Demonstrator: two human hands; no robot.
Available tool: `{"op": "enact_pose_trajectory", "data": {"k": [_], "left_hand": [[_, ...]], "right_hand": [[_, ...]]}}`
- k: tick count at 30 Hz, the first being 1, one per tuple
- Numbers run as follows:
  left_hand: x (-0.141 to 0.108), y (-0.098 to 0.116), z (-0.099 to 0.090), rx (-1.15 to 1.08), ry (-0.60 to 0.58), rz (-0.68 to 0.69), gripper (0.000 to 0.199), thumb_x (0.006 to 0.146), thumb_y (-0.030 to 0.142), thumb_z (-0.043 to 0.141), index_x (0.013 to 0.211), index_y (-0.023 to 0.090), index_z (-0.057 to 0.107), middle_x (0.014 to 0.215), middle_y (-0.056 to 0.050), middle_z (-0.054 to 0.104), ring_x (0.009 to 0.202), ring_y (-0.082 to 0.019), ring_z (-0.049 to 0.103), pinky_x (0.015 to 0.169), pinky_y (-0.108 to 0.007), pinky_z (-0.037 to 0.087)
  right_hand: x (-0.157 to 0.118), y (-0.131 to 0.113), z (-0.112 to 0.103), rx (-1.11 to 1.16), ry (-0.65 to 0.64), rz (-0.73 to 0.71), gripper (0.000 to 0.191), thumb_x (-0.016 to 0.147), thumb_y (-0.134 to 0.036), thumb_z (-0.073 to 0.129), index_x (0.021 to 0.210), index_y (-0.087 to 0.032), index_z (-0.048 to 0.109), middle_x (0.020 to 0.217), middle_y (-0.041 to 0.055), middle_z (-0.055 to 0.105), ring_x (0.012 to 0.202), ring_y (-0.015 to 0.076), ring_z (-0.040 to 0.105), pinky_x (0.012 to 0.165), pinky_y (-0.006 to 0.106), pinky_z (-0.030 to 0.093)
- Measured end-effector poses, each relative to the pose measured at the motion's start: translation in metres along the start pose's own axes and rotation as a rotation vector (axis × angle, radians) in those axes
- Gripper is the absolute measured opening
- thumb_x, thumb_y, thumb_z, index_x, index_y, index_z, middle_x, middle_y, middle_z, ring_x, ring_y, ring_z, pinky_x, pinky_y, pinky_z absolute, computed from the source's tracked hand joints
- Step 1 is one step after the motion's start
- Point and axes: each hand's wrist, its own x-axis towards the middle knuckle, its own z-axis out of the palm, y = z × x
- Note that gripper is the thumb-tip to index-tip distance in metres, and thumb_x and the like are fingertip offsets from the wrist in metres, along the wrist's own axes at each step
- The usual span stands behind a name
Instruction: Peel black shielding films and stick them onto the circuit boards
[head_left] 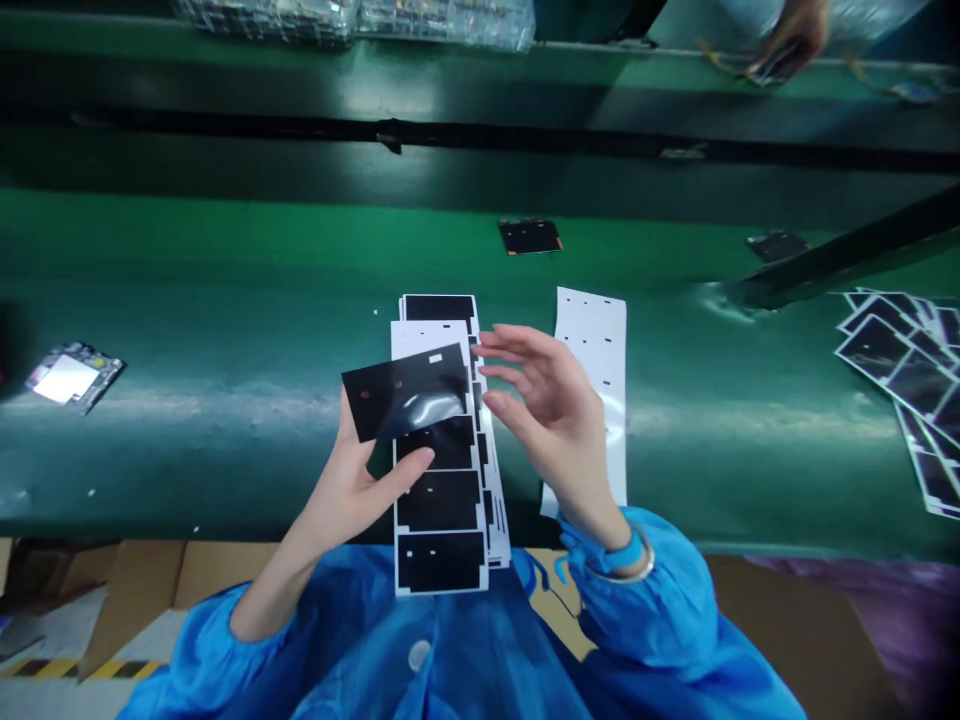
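The left hand [367, 490] supports a black film piece [409, 392], tilted above the label sheets [441, 562]; the right hand [551, 415], fingers spread, grips nothing. No writing is legible. The sheets' lower end overhangs the front edge of the counter [247, 430]. Bare counter lies left of them. Right, a sheet pile [911, 355] is cut off.

Sheets [441, 560] lie on the bench [225, 400] — a strip [613, 400] to their right, a board [75, 378] far left, a card [529, 236] behind.
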Motion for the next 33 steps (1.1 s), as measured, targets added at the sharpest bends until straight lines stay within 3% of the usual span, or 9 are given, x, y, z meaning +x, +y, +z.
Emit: {"op": "enact_pose_trajectory", "data": {"k": [4,8,10,13,15,20,24,27,33], "left_hand": [[-0.011,0.003,-0.011,0.045,-0.13,0.057,0.036,0.099,0.041,0.061,0.134,0.033,0.065,0.149,-0.01,0.048,0.144,-0.033,0.045,0.114,-0.054,0.051],[-0.013,-0.019,-0.055,0.503,-0.202,0.04,0.055,0.096,0.051,0.064,0.146,0.029,0.054,0.154,-0.019,0.044,0.143,-0.043,0.045,0.112,-0.071,0.043],[-0.015,-0.051,-0.101,0.762,-0.029,-0.078,0.06,0.096,0.059,0.061,0.147,0.029,0.054,0.158,-0.022,0.041,0.144,-0.049,0.042,0.109,-0.08,0.036],[-0.021,-0.104,-0.172,0.935,0.555,-0.331,0.072,0.093,0.07,0.058,0.141,0.016,0.055,0.158,-0.027,0.039,0.15,-0.054,0.031,0.115,-0.081,0.023],[-0.025,-0.126,-0.193,0.95,0.605,-0.387,0.074,0.096,0.069,0.051,0.138,0.008,0.054,0.153,-0.033,0.043,0.148,-0.057,0.034,0.112,-0.084,0.023],[-0.033,-0.114,-0.131,0.945,0.36,-0.117,0.034,0.1,0.045,0.054,0.116,0.015,0.059,0.131,-0.022,0.064,0.131,-0.039,0.06,0.109,-0.056,0.051],[-0.036,-0.092,-0.091,0.87,0.283,0.106,0.017,0.1,0.028,0.051,0.115,0.02,0.055,0.125,-0.013,0.069,0.123,-0.026,0.067,0.103,-0.038,0.057],[-0.028,-0.097,-0.109,0.869,0.395,0.076,0.024,0.103,0.023,0.04,0.123,0.02,0.054,0.122,-0.013,0.069,0.112,-0.023,0.07,0.097,-0.035,0.058],[-0.018,-0.124,-0.152,0.891,0.48,-0.199,0.052,0.098,0.041,0.059,0.141,0.013,0.051,0.143,-0.025,0.051,0.139,-0.04,0.05,0.116,-0.061,0.042]], "right_hand": [[0.002,0.003,-0.002,0.007,-0.124,0.21,0.011,0.084,-0.028,0.08,0.081,-0.023,0.071,0.071,-0.003,0.073,0.064,0.0142,0.07,0.063,0.027,0.06],[-0.007,-0.003,-0.001,-0.32,-0.088,-0.01,0.013,0.089,-0.021,0.076,0.078,-0.023,0.068,0.073,-0.0022,0.073,0.067,0.0142,0.07,0.064,0.026,0.057],[-0.01,-0.005,-0.007,-0.506,-0.052,-0.18,0.011,0.091,-0.018,0.074,0.083,-0.023,0.068,0.079,-0.0012,0.075,0.071,0.0147,0.071,0.067,0.026,0.056],[-0.013,-0.002,-0.021,-0.66,0.007,-0.318,0.009,0.09,-0.02,0.076,0.088,-0.023,0.068,0.08,-0.0003,0.075,0.07,0.0162,0.071,0.066,0.027,0.057],[-0.015,0.002,-0.028,-0.672,0.031,-0.321,0.01,0.088,-0.023,0.078,0.089,-0.023,0.068,0.079,0.0,0.074,0.068,0.0176,0.071,0.065,0.029,0.056],[-0.024,0.011,-0.032,-0.623,0.054,-0.224,0.011,0.087,-0.021,0.079,0.09,-0.022,0.069,0.081,-0.0002,0.074,0.07,0.0175,0.071,0.069,0.03,0.056],[-0.026,0.013,-0.032,-0.588,0.046,-0.177,0.009,0.088,-0.022,0.078,0.092,-0.023,0.071,0.083,0.0007,0.074,0.073,0.0184,0.071,0.07,0.032,0.056],[-0.026,0.012,-0.034,-0.577,0.056,-0.141,0.009,0.086,-0.023,0.078,0.092,-0.023,0.072,0.082,0.0013,0.074,0.073,0.0196,0.07,0.07,0.034,0.056],[-0.032,0.012,-0.035,-0.465,0.115,0.002,0.01,0.084,-0.028,0.08,0.088,-0.025,0.072,0.08,-0.0015,0.072,0.07,0.0174,0.069,0.069,0.032,0.058]]}}
